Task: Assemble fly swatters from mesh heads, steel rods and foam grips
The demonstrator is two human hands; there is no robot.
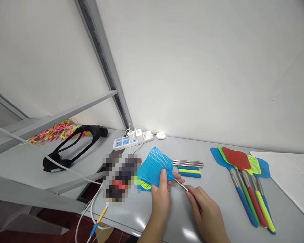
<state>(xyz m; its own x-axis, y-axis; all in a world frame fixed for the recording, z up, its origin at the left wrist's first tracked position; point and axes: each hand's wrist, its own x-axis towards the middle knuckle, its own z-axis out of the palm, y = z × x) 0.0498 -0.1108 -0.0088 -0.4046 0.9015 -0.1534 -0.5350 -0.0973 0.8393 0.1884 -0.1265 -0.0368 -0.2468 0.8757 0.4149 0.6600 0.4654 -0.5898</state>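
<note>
A blue perforated fly swatter head (155,162) is in my left hand (162,192), thumb pressed on its lower part near the neck. My right hand (204,207) closes round a thin metal rod (181,184), whose far end meets the neck of that head; how deep it sits cannot be seen. Behind and below the held head, a yellow-green swatter head (145,184) and a bit of blue show on the table. Just beyond my hands lie several metal rods (192,164) beside blue and yellow-green handle sleeves (189,171).
Several assembled fly swatters (236,158) lie fanned at the right, by a white sheet (286,172). A power strip (134,141) and a white round device (160,135) sit near the wall. At left are a black frame-like item (76,145), a rack post (103,60) and cables (92,206).
</note>
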